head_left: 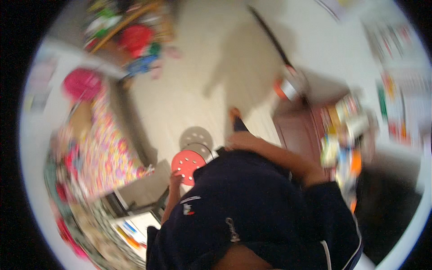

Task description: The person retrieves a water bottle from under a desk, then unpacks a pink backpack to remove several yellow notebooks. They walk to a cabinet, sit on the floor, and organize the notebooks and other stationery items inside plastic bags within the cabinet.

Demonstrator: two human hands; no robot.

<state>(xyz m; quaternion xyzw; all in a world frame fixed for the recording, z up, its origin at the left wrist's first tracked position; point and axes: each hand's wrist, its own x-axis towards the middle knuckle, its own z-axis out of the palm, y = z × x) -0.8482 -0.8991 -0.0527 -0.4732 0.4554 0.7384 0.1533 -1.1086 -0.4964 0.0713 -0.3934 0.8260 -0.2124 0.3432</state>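
Observation:
A round red stool top (188,163) with several pale holes is low at my left side. My left hand (176,177) overlaps its left edge; motion smears the fingers, and I cannot tell whether they grip the rim or only pass over it. Across the front of my dark top lies my right forearm, with my right hand (238,140) close to my waist. Its fingers are blurred too, and no held thing shows there. Past that hand my bare foot (234,112) stands on the pale floor (189,90).
A bed with a colourful patterned cover (110,148) and a pink round thing (83,84) is on the left. Far left, a shelf holds jumbled items and a red basin-like thing (136,39). To the right, a reddish-brown cabinet (297,135) stands beside cluttered packages (344,135).

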